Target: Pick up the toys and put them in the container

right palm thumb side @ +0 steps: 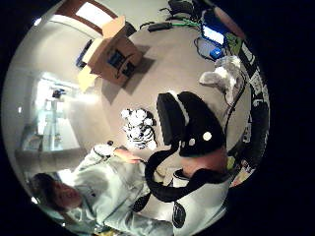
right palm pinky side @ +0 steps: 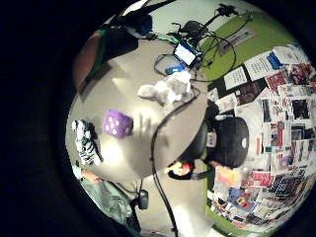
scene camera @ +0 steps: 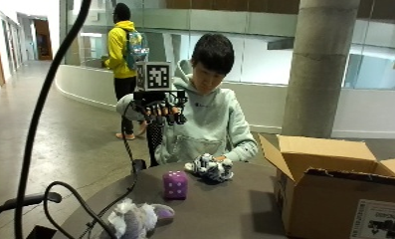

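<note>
- Toys on table: purple die (scene camera: 175, 184), zebra (scene camera: 210, 168), grey plush (scene camera: 136, 217). Box (scene camera: 329, 191) at the table's edge.
- My right hand (scene camera: 158, 110) hovers raised, fingers loosely curled, empty.
- Step: reach. Next I'd descend on the die.

The table (scene camera: 250, 209) has a smooth, matt grey-brown top that takes a soft sheen where light falls on it. The container (scene camera: 336, 199) is plain brown corrugated cardboard, dull and slightly rough, with ragged torn edges along its flaps (a paper label is stuck to one side). The purple die (scene camera: 175, 184) looks like soft plush cloth with pale dots. The zebra-striped toy (scene camera: 210, 168) is fuzzy fabric, and the grey-white toy (scene camera: 134, 217) is shaggier, long-piled plush. The right hand (scene camera: 158, 110) wears matt black glove cloth.
</note>
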Demonstrator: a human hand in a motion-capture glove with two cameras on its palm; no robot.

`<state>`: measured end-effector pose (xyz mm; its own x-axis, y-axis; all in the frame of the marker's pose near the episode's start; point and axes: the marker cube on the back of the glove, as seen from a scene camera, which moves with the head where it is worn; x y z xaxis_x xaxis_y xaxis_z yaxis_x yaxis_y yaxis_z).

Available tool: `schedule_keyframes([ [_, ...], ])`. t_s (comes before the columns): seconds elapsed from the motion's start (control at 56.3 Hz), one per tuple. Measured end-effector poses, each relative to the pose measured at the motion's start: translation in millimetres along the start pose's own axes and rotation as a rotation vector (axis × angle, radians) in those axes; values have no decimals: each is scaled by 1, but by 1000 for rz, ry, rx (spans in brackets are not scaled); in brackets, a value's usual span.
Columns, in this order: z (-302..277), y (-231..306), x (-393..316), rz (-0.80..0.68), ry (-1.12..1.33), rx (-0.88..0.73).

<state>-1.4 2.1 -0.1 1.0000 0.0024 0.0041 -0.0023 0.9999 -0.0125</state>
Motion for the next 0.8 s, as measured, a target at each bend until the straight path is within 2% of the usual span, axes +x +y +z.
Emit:
schedule_keyframes([
  [0.515, 22, -40, -35, -73, -34, -116],
  [0.745, 14, -71, 10, 75, 29, -54],
  [0.799, 20, -84, 28, 63, 30, -79],
])
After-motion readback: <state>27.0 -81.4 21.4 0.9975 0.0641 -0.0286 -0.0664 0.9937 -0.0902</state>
